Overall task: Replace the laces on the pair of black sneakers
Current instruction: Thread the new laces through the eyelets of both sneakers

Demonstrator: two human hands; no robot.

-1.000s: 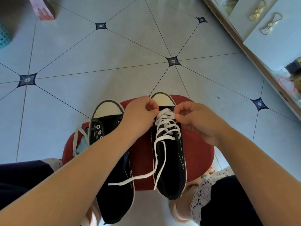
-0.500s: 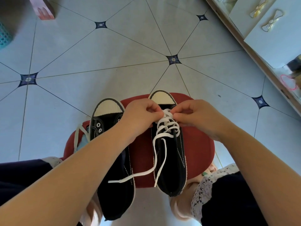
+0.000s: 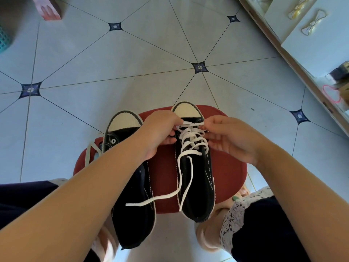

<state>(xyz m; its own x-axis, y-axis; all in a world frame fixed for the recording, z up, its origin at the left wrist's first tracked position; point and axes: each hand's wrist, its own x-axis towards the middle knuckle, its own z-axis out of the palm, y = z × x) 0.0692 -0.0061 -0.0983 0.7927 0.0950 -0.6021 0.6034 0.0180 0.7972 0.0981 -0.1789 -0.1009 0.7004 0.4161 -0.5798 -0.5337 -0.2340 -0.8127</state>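
Two black sneakers with cream toe caps stand side by side on a red stool point(image 3: 230, 167). The right sneaker point(image 3: 196, 178) carries a white lace point(image 3: 190, 140) threaded through its eyelets, and its two loose ends trail back over the stool toward me. My left hand point(image 3: 160, 133) pinches the lace at the left end of the row nearest the toe. At the same row's right end my right hand point(image 3: 228, 137) pinches it too. The left sneaker point(image 3: 132, 201) has bare eyelets and lies partly under my left forearm.
A second, greyish lace point(image 3: 90, 152) hangs off the stool's left edge. My knees and feet flank the stool on a tiled floor point(image 3: 132, 72). A white cabinet point(image 3: 311, 35) runs along the right. A pink box point(image 3: 49, 8) and a teal basket point(image 3: 3, 40) sit at the far left.
Both hands have slid a little toward the toe and drawn apart, so the lace row nearest the toe now lies stretched flat between them.
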